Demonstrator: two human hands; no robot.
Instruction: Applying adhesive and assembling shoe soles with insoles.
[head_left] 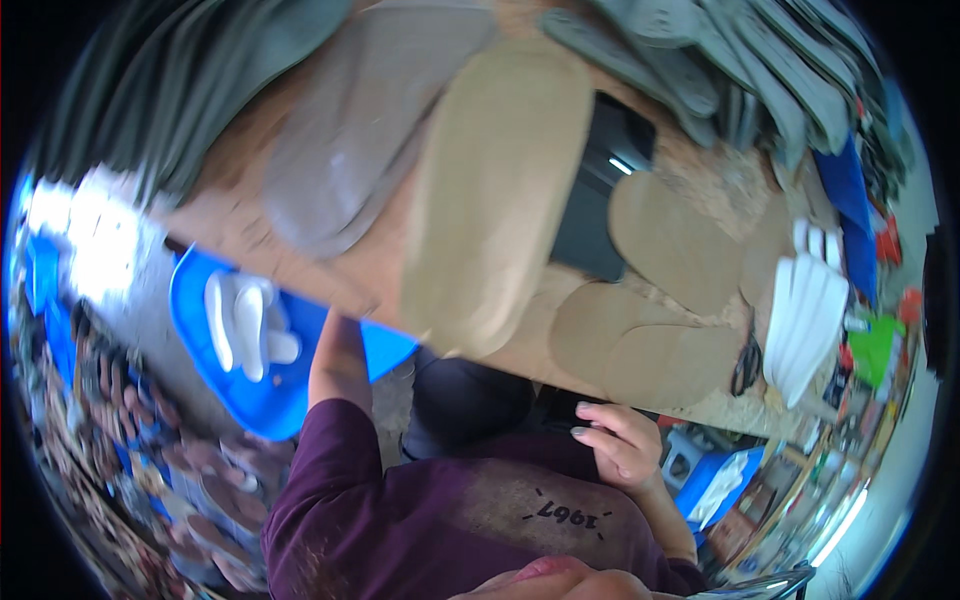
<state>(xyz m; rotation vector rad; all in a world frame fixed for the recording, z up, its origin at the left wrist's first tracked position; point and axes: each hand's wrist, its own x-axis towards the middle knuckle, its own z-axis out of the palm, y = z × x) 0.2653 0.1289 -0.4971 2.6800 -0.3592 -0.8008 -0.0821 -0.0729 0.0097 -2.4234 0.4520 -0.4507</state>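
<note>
My left forearm (341, 362) reaches up to the table's front edge. Past the wrist, my left hand blurs into the brown tabletop, and its fingers cannot be made out. Close by lies a long tan insole-shaped piece (495, 200), its lower end jutting over the edge; whether that hand touches it is unclear. In front of my chest, just off the table edge, my right hand (625, 445) has its fingers loosely bent and apart, with nothing visible in them. Flat tan sole-shaped pieces (670, 365) lie on the table nearest to it.
Grey-brown sole shapes (365, 120) lie on the table (245, 215) beside dark soles (200, 90) at far left. More dark soles (730, 50) fill the far right. A black glossy slab (590, 220), white soles (805, 320) and a blue tub (240, 405) with white pieces also show.
</note>
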